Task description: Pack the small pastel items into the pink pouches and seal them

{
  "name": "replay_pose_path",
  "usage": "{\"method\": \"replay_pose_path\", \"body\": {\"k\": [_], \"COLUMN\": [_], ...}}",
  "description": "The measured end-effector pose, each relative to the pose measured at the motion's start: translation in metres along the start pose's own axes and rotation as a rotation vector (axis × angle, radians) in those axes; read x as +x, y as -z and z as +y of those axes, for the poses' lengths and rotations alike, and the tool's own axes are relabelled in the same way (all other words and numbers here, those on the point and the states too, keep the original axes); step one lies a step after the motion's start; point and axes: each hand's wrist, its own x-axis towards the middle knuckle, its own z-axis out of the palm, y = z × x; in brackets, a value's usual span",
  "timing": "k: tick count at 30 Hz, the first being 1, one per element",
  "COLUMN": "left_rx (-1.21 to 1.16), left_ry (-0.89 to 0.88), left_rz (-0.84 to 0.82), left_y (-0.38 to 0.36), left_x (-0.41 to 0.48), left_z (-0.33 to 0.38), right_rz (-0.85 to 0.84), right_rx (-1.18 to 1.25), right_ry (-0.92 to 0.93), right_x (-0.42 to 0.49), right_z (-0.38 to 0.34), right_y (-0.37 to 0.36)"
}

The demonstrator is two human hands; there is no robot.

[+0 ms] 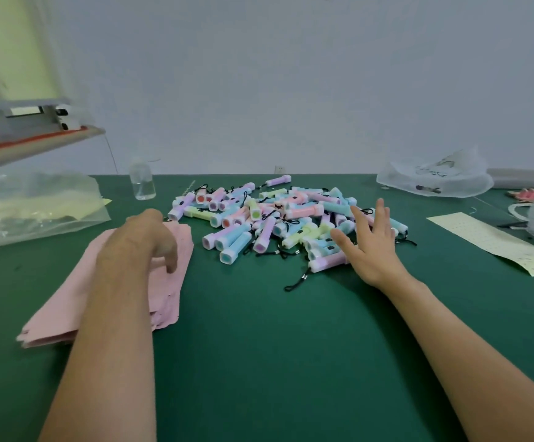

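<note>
a heap of small pastel flashlights (259, 218) with black wrist cords lies in the middle of the green surface (259, 346) toward its far edge, and the stack of flat pink pouches (68, 307) lies just left of it, nearer the left edge. the left hand (141, 240) rests on the stack, knuckles up and fingers bent down onto the top pouch, though i cannot tell whether it pinches one. the right hand (371, 247) is spread wide, holding nothing, at the heap's near right side, with a clear bottle (142, 181) by the far edge.
</note>
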Motion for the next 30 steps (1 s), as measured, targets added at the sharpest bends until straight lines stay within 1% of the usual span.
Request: {"method": "replay_pose_path", "body": {"k": [2,4,6,7,8,10,12,13,14,16,18,19,20,23,24,26,28,29,30], "left_rx": [-0.019,-0.043,-0.074,-0.143,-0.266,-0.621,-0.974,-1.125,-1.26,-1.451,-1.591,-1.657,-1.715,-1.838,-1.848,-1.806,-1.797,-1.813,-1.819], "left_ry": [-0.027,-0.09,-0.149,-0.209,-0.304,-0.57,-0.784,-0.835,-0.855,-0.843,-0.777,-0.724,-0.651,-0.413,-0.348,-0.283,-0.254,-0.247,-0.241], "left_rz": [0.039,0.127,0.308,0.428,0.545,0.729,0.84,0.868,0.864,0.775,0.616,0.523,0.441,0.249,0.222,0.24,0.286,0.29,0.285], "left_y": [0.003,0.006,0.009,0.011,0.013,0.017,0.011,0.004,-0.005,-0.024,-0.038,-0.044,-0.049,-0.071,-0.08,-0.097,-0.108,-0.11,-0.111], "left_x": [-0.004,-0.01,-0.014,-0.014,-0.017,-0.032,-0.046,-0.052,-0.056,-0.055,-0.044,-0.037,-0.03,-0.01,-0.006,0.0,0.006,0.008,0.01], "left_z": [0.005,0.015,0.024,0.028,0.036,0.061,0.09,0.103,0.114,0.124,0.127,0.128,0.129,0.125,0.121,0.115,0.111,0.109,0.107], "right_rz": [0.006,0.01,0.012,0.013,0.016,0.024,0.011,0.006,0.005,0.046,0.137,0.157,0.135,-0.031,-0.063,-0.154,-0.39,-0.471,-0.495], "right_rx": [0.002,-0.016,-0.032,-0.04,-0.048,-0.063,-0.11,-0.12,-0.093,0.039,0.151,0.175,0.172,0.101,0.147,0.374,0.648,0.732,0.764], "right_ry": [-0.022,-0.046,-0.058,-0.054,-0.045,-0.018,0.01,0.032,0.057,0.118,0.225,0.282,0.336,0.464,0.477,0.444,0.327,0.282,0.249], "right_x": [0.001,0.002,0.001,0.001,0.0,0.001,0.002,0.001,0.0,-0.003,-0.004,-0.006,-0.007,-0.014,-0.016,-0.016,-0.012,-0.011,-0.01], "right_z": [0.0,-0.001,-0.002,-0.002,-0.001,-0.001,-0.006,-0.009,-0.012,-0.017,-0.023,-0.028,-0.034,-0.055,-0.062,-0.073,-0.082,-0.085,-0.086], "right_y": [0.001,0.001,0.0,-0.001,-0.002,0.0,0.002,0.004,0.006,0.012,0.02,0.024,0.027,0.026,0.024,0.024,0.027,0.026,0.024]}}
